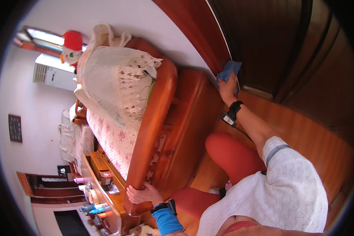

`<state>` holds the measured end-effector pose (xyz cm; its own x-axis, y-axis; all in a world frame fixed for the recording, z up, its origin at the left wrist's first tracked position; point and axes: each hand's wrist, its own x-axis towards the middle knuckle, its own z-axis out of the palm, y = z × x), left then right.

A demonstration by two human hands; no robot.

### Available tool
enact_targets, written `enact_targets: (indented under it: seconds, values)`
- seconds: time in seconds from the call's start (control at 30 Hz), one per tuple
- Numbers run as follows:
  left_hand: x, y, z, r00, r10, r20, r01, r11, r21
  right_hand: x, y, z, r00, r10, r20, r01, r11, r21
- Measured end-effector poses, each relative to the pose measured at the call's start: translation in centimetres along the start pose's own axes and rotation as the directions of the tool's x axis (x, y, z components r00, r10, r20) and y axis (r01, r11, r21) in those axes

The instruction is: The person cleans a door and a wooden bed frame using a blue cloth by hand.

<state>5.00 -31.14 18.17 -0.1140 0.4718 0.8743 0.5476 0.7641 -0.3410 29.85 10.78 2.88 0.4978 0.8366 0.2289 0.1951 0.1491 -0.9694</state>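
Observation:
My right hand point(227, 87) grips a crumpled blue cloth point(230, 70). The cloth lies against the lower part of a reddish-brown wooden door frame point(205, 35), beside a dark brown door panel point(262, 50). At the lower left, my left hand point(143, 193) is wrapped around the front end of a polished wooden sofa armrest point(149, 129), with its thumb and fingers on different sides of the wood. Black straps circle both wrists, and a small device point(228, 119) hangs from the right one.
The sofa bears a pink floral quilted cover point(109, 129) and a fringed lace throw point(115, 79). A plush snowman toy point(72, 48) sits behind it. Bottles and boxes crowd a glass-topped wooden table point(106, 188). Wooden flooring point(262, 118) runs beside my bent knees point(233, 156).

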Motion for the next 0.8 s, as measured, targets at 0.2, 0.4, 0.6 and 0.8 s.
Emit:
enact_targets:
  seconds: [0.2, 0.4, 0.6, 0.8]
  values:
    - [-0.1, -0.4, 0.8, 0.996, -0.076, 0.041, 0.078, 0.996, -0.048, 5.4, -14.7, -1.1, 0.895, -0.43, -0.114, 0.441, 0.893, 0.09]
    - [-0.6, 0.0, 0.9, 0.992, -0.125, 0.009, 0.125, 0.987, -0.099, 11.2, -29.9, -1.8, 0.679, -0.69, -0.249, 0.729, 0.675, 0.115]
    - [-0.8, 0.1, 0.9, 0.981, -0.15, 0.124, 0.168, 0.975, -0.149, 20.0, -42.6, -1.7, 0.358, -0.862, -0.359, 0.888, 0.433, -0.154]
    - [-0.4, 0.6, 1.5, 0.99, -0.142, 0.011, 0.142, 0.977, -0.159, 20.7, -40.3, -2.5, 0.18, -0.943, -0.279, 0.932, 0.255, -0.259]
